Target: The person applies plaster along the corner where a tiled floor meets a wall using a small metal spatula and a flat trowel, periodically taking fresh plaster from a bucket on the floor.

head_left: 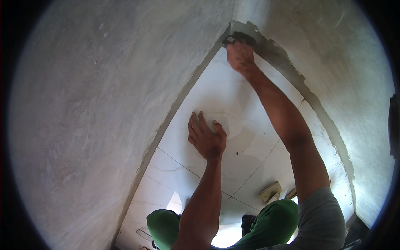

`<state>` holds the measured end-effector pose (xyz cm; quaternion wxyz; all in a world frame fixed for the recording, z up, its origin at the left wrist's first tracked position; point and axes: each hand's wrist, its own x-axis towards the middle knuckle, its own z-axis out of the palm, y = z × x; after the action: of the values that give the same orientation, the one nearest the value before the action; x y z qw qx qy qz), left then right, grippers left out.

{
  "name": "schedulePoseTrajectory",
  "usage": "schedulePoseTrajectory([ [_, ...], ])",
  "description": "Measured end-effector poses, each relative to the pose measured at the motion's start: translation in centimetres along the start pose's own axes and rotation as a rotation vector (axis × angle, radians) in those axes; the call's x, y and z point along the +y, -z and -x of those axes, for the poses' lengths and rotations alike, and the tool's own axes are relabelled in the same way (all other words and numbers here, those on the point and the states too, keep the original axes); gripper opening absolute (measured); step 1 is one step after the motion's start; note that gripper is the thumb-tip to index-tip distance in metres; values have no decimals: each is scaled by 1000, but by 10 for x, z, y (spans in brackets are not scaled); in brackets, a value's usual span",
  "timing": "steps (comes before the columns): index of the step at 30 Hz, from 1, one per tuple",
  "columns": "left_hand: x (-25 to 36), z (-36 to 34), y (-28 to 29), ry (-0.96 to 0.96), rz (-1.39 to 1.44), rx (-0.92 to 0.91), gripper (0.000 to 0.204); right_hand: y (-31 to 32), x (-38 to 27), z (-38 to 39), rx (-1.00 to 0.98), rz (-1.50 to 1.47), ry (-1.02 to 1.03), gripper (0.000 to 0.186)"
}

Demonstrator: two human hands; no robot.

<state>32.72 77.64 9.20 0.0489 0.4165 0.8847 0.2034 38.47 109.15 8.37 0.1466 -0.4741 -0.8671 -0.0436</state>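
Note:
My left hand (207, 135) rests on the white tiled floor (175, 133) with its fingers spread, next to a faint damp-looking patch. At the far corner, my right hand (240, 56) grips a dark trowel-like tool (245, 36), partly hidden by the fingers. The tool lies against the grey strip of wet-looking mortar (285, 62), which has a ragged edge and runs along the foot of the right wall. The right arm is stretched out over the tiles.
Plastered grey walls (91, 108) meet at the top. A tan block (270, 191) lies on the tiles near my knee in green trousers (275, 216). A thin metal item (144, 235) is at the lower left. A dark shape (392, 125) shows at the far right edge.

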Motion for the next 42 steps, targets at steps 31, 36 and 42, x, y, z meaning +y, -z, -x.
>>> schedulePoseTrajectory([
  [31,-18,4,-7,-15,-132,37,58,86,59,182,-191,65,-125,26],
  [36,-4,7,-11,-42,-113,42,58,93,113,186,48,108,-116,27],
  [42,-8,10,-14,-51,-119,52,58,101,119,218,-74,106,-151,23],
])
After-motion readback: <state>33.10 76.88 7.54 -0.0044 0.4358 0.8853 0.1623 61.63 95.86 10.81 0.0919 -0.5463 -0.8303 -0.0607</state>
